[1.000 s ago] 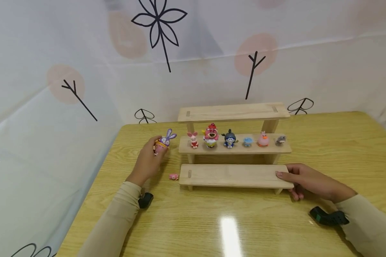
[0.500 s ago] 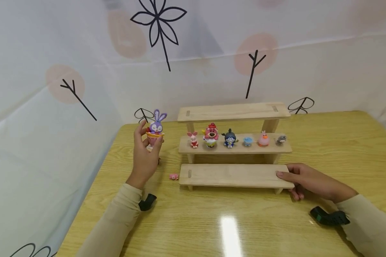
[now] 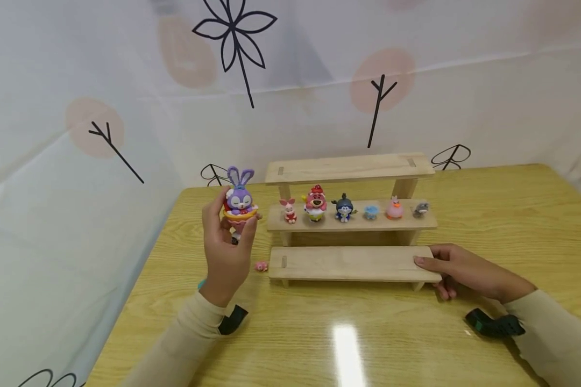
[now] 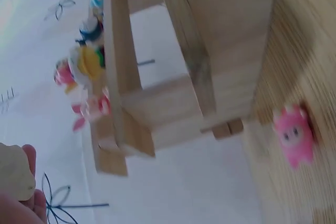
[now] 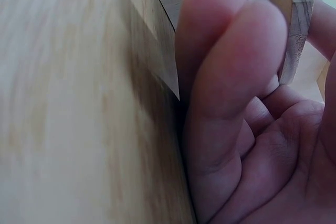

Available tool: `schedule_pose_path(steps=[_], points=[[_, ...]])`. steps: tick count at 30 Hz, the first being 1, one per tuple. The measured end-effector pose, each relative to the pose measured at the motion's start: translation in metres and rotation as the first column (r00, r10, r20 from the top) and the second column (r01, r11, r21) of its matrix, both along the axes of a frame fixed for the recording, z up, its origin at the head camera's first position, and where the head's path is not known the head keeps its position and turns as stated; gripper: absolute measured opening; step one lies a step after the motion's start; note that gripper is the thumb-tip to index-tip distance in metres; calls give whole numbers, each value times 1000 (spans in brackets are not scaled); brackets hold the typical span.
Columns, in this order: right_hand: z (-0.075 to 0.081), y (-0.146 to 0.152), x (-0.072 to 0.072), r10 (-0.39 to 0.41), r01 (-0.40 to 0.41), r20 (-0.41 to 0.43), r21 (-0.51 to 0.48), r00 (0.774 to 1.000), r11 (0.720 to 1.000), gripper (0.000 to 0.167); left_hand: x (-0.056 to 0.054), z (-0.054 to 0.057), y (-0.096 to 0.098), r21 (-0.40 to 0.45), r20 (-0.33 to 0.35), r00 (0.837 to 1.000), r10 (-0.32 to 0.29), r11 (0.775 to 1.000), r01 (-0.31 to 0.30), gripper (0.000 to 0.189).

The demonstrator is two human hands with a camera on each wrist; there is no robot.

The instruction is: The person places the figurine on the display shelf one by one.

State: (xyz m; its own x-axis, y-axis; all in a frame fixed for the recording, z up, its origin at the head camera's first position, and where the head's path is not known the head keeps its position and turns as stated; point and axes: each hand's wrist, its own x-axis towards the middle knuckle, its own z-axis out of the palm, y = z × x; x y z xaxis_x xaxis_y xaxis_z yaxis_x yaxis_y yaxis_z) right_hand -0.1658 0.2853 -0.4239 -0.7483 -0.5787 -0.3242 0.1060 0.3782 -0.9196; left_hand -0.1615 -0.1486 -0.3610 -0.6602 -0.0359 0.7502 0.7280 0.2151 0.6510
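Observation:
My left hand (image 3: pixel 226 263) holds a purple rabbit figurine (image 3: pixel 240 201) upright between thumb and fingers, left of the wooden stepped shelf (image 3: pixel 353 263). The rabbit sits in an orange-rimmed pink cup, its face toward the head camera. From the left wrist, only the figurine's pale scalloped underside (image 4: pixel 14 172) shows at the left edge. At the other end, my right hand (image 3: pixel 474 274) grips the lowest step, thumb on top and fingers below. Curled fingers (image 5: pixel 231 66) fill the right wrist view beside the table. A small pink figurine (image 3: pixel 261 266) lies by the shelf's left end.
Several figurines line the middle step, among them a pink bear (image 3: pixel 315 203), a dark-blue capped figure (image 3: pixel 344 208) and a pink duck-like one (image 3: pixel 394 208). The top step (image 3: pixel 348 167) rises behind them. A patterned cloth (image 3: pixel 310 97) hangs behind the wood-grain table (image 3: pixel 290 333).
My left hand has turned the rabbit figurine from tilted to upright and faced it toward the head camera, then shifted slightly right and nearer. The right hand keeps its grip on the shelf.

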Motion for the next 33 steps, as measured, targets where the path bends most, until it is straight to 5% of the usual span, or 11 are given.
schedule_pose_path(steps=[5, 9, 12, 20, 29, 33], points=[[-1, 0, 1, -3, 3, 5, 5, 1000, 1000, 38, 16, -3, 21, 14, -42, 990, -132, 991, 133, 60], [-2, 0, 2, -8, 8, 13, 8, 1000, 1000, 37, 24, -7, 38, -13, -6, 956, -295, 956, 294, 59], [-3, 0, 2, -11, 11, 6, 10, 1000, 1000, 38, 28, -11, 50, -58, 59, 934, -351, 933, 354, 63], [-1, 0, 0, -14, 14, -5, 28, 1000, 1000, 39, 28, -16, 88, -225, 302, 902, -308, 896, 382, 68], [-1, -2, 2, -37, 37, -2, 27, 999, 999, 37, 20, -18, 132, -286, 378, 868, -321, 851, 439, 64], [-3, -2, 1, -39, 39, -6, 36, 999, 999, 37, 17, -22, 146, -244, 427, 830, -359, 838, 488, 65]])
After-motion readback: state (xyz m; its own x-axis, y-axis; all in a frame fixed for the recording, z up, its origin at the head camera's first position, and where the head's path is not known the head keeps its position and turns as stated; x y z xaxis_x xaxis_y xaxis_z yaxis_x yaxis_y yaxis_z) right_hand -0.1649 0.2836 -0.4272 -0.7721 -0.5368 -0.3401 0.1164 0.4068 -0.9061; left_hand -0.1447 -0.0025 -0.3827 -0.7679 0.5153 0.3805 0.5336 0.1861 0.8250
